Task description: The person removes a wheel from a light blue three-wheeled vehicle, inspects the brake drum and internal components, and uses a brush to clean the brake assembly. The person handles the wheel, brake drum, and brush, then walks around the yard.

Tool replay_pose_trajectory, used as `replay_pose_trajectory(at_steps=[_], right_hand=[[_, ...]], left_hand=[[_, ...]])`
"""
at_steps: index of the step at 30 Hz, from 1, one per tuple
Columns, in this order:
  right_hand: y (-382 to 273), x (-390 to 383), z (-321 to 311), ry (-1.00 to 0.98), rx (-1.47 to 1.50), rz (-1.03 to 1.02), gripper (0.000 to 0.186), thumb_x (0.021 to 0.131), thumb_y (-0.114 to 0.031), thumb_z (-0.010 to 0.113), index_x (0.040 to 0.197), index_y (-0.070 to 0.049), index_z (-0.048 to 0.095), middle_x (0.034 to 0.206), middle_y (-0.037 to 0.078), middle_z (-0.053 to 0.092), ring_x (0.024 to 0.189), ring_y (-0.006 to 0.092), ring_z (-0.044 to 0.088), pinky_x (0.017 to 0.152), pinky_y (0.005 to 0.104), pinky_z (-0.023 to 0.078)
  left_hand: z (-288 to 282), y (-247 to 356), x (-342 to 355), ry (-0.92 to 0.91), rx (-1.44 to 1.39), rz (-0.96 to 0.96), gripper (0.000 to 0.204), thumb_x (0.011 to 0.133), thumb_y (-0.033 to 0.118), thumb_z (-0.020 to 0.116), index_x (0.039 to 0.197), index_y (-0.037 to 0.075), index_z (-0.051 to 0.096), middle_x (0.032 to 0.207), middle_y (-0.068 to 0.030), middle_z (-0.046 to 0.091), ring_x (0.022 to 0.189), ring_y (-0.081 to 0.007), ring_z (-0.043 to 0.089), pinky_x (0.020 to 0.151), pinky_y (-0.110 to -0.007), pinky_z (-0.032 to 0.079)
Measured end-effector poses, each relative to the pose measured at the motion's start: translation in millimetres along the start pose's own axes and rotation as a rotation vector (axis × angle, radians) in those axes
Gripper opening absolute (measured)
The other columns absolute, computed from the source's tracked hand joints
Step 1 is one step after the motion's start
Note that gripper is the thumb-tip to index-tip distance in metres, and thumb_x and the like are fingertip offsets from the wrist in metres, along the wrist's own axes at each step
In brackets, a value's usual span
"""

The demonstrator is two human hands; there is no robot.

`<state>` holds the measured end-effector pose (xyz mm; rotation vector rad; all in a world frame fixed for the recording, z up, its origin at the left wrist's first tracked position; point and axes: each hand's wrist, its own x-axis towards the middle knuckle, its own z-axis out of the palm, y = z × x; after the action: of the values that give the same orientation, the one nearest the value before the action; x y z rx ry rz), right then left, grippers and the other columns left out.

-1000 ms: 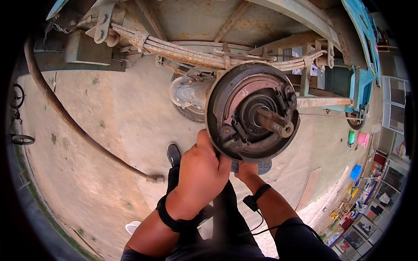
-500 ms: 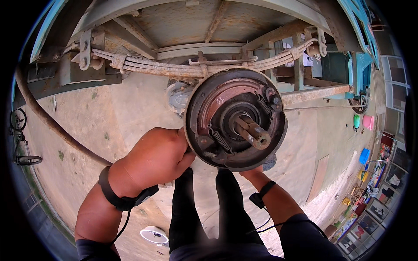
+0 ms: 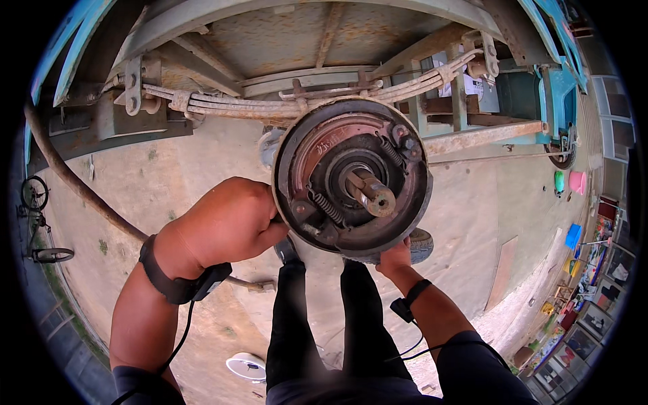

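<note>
A round drum brake assembly (image 3: 324, 145) faces me, with rust-red shoes, two coil springs and a dark outer rim. From its centre sticks out a splined shaft (image 3: 372, 194). At the assembly's left edge is my left hand (image 3: 250, 216), its fingers curled in behind the rim, where what they grip is hidden. My right hand (image 3: 395, 256) grips the lower right rim from underneath; part of its fingers is out of sight. Directly behind the top of the assembly runs a rusty leaf spring (image 3: 233, 106).
A vehicle frame (image 3: 310, 74) spans the top. A curved brown pole (image 3: 88, 182) slants down at left. A small tyre (image 3: 421, 246) lies below the brake, a white basin (image 3: 247, 366) near my legs. A bicycle (image 3: 40, 219) stands far left; a pink bucket (image 3: 577, 182) is at right.
The brake assembly appears shifted slightly left and up in the view, and both hands stay at its rim. More of my right hand and of the small tyre now shows.
</note>
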<state>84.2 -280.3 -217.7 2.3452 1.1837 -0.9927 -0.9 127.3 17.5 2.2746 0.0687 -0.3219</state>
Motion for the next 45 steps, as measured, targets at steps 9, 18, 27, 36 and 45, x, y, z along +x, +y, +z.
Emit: replay_pose_trajectory(at_steps=[9,18,27,36,45], right_hand=[[-1.9,-1.5,-0.8,-0.023,0.031,0.054,0.089,0.063,-0.033,0.087,0.141,-0.015,0.047,0.138,0.014,0.05,0.133,0.0361,0.045,0.118,0.0576,0.026],[-2.8,1.6,-3.9,-0.026,0.022,0.055,0.092,0.061,-0.032,0.089,0.14,-0.015,0.045,0.139,0.014,0.049,0.131,0.0356,0.047,0.118,0.058,0.027],[-3.8,-0.5,-7.1,-0.068,0.042,0.077,0.09,0.066,-0.036,0.088,0.143,-0.019,0.044,0.138,0.012,0.051,0.136,0.0347,0.044,0.119,0.0583,0.022],[-1.5,-2.1,1.3,-0.012,0.079,0.066,0.091,0.06,-0.03,0.091,0.137,-0.013,0.045,0.137,0.014,0.049,0.132,0.0357,0.045,0.119,0.0578,0.024],[-0.9,-1.9,-4.5,-0.062,0.065,0.077,0.087,0.066,-0.034,0.088,0.141,-0.018,0.046,0.136,0.013,0.052,0.135,0.0353,0.043,0.119,0.0585,0.022]], left_hand=[[1.1,-3.8,0.4,0.042,-0.04,0.029,0.013,0.075,0.011,0.07,0.071,0.0,0.063,0.072,-0.0225,0.061,0.069,-0.0444,0.058,0.062,-0.047,0.048],[-1.3,-6.6,3.6,0.026,-0.06,0.056,0.011,0.076,0.01,0.07,0.074,0.001,0.064,0.072,-0.0225,0.06,0.067,-0.0442,0.057,0.06,-0.047,0.048],[-3.0,-4.6,4.4,0.025,-0.063,0.055,0.01,0.076,0.011,0.07,0.076,0.002,0.066,0.071,-0.0219,0.061,0.067,-0.0437,0.058,0.06,-0.047,0.047],[-2.4,-4.6,2.4,0.023,-0.017,0.032,0.01,0.075,0.011,0.071,0.075,0.002,0.066,0.072,-0.0215,0.061,0.067,-0.0432,0.058,0.06,-0.045,0.048],[3.2,-5.4,1.8,0.055,-0.064,0.045,0.008,0.076,0.01,0.07,0.079,0.004,0.066,0.075,-0.0202,0.063,0.069,-0.042,0.06,0.062,-0.044,0.05]])
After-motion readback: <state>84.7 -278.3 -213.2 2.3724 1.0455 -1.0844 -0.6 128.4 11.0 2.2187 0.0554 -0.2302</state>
